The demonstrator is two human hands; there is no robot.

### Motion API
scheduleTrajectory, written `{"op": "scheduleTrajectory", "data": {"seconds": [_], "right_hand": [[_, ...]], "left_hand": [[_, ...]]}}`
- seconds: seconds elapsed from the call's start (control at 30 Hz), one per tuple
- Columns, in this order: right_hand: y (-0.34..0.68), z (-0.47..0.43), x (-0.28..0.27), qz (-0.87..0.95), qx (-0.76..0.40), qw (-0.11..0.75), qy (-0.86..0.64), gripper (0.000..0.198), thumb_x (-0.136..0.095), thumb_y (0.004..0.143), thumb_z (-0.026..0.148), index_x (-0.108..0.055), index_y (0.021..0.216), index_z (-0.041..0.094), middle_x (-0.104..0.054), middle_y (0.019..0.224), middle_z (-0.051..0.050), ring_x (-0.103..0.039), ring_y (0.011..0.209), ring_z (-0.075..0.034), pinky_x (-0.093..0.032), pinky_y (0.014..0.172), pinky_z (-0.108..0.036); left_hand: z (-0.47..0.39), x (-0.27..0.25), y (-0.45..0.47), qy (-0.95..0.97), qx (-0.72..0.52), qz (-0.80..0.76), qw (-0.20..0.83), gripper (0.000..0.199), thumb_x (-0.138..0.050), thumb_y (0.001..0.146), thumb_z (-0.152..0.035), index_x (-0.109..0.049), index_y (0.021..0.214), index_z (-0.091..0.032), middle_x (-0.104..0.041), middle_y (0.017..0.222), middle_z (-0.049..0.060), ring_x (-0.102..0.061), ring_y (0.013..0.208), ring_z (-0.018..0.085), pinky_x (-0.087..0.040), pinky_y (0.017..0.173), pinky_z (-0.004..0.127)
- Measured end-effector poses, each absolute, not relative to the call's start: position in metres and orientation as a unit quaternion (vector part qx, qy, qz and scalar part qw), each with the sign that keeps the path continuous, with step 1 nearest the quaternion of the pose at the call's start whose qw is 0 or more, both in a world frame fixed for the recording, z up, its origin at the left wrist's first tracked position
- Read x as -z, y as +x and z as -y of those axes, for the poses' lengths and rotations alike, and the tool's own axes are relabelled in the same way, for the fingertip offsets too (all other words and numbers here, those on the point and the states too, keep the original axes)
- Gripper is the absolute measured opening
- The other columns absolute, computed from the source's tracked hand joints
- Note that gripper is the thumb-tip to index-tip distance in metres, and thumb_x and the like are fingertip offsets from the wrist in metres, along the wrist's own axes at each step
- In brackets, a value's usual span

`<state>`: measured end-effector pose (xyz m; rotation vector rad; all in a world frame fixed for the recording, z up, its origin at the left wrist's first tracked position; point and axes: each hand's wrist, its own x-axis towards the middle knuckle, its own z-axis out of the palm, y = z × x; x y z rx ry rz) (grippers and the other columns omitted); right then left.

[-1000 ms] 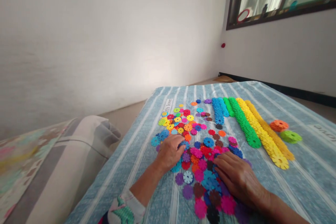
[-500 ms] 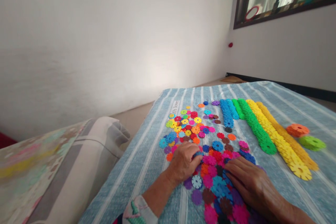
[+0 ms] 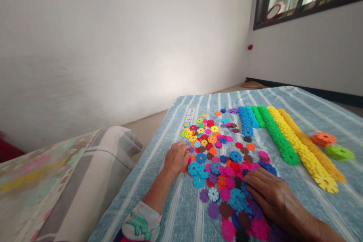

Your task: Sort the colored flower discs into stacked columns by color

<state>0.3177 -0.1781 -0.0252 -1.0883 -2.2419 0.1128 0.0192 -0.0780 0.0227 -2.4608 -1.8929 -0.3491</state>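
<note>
Loose plastic snowflake discs (image 3: 227, 172) in many colours lie spread over a striped blue cloth (image 3: 147, 181). At the pile's left edge is my left hand (image 3: 176, 159), its fingers curled down over some discs. A blue one and a yellowish one peep out by the fingertips; whatever lies under the fingers is hidden. Several light-blue discs (image 3: 199, 174) sit just to the right of that hand. My right hand (image 3: 270, 193) rests flat on the pile's right side, fingers stretched out and together, covering blue and purple discs.
To the right, overlapping discs form long rows: blue (image 3: 246, 123), green (image 3: 279, 136), yellow (image 3: 303, 151) and darker yellow (image 3: 313, 147). Beyond them sit an orange stack (image 3: 323, 138) and a lime-green stack (image 3: 339, 152). A fabric-covered surface (image 3: 93, 181) stands at left, near a white wall (image 3: 127, 45).
My left hand has moved left from the middle of the pile to its edge. Light-blue discs now show where it was. My right hand has stayed put.
</note>
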Motion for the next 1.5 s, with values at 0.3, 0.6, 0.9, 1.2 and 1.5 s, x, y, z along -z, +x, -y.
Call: {"op": "scheduleTrajectory", "data": {"seconds": [0.3, 0.6, 0.9, 1.2, 1.5], "right_hand": [[0.319, 0.178, 0.027, 0.853, -0.058, 0.318, -0.410, 0.023, -0.037, 0.096, 0.020, -0.060, 0.097, 0.021, -0.065, 0.086, -0.005, -0.060, 0.079, -0.018, -0.047, 0.075, -0.033], [0.320, 0.178, 0.027, 0.852, -0.080, 0.316, -0.410, 0.021, -0.038, 0.097, 0.022, -0.059, 0.097, 0.021, -0.063, 0.086, -0.005, -0.059, 0.079, -0.017, -0.046, 0.075, -0.033], [0.320, 0.179, 0.026, 0.848, -0.096, 0.310, -0.418, 0.021, -0.037, 0.097, 0.022, -0.058, 0.096, 0.021, -0.063, 0.085, -0.004, -0.057, 0.079, -0.017, -0.044, 0.072, -0.033], [0.320, 0.178, 0.026, 0.849, -0.108, 0.301, -0.421, 0.022, -0.037, 0.098, 0.022, -0.058, 0.094, 0.021, -0.061, 0.083, -0.004, -0.056, 0.077, -0.017, -0.043, 0.071, -0.032], [0.318, 0.178, 0.024, 0.846, -0.097, 0.307, -0.426, 0.022, -0.037, 0.097, 0.021, -0.058, 0.090, 0.021, -0.061, 0.081, -0.003, -0.055, 0.077, -0.017, -0.041, 0.071, -0.030]], "left_hand": [[0.077, -0.022, 0.010, -0.743, 0.084, 0.664, -0.032, 0.028, -0.059, 0.075, -0.030, -0.068, 0.100, -0.021, -0.057, 0.128, 0.009, -0.051, 0.118, 0.026, -0.040, 0.098, 0.034], [0.076, -0.024, 0.014, -0.729, 0.084, 0.677, -0.047, 0.016, -0.060, 0.074, -0.025, -0.068, 0.086, -0.018, -0.061, 0.120, 0.009, -0.052, 0.115, 0.025, -0.041, 0.094, 0.032], [0.070, -0.016, 0.007, -0.769, 0.145, 0.623, 0.015, 0.034, -0.040, 0.087, -0.026, -0.070, 0.073, -0.018, -0.069, 0.098, 0.010, -0.060, 0.101, 0.022, -0.044, 0.092, 0.033], [0.067, -0.020, 0.009, -0.732, 0.273, 0.623, 0.036, 0.033, -0.038, 0.086, -0.028, -0.067, 0.080, -0.016, -0.070, 0.092, 0.010, -0.061, 0.092, 0.021, -0.045, 0.086, 0.032], [0.081, -0.023, 0.037, -0.766, 0.298, 0.569, -0.017, 0.035, -0.037, 0.088, -0.032, -0.056, 0.062, -0.018, -0.056, 0.063, 0.000, -0.052, 0.064, 0.013, -0.038, 0.061, 0.024]]}}
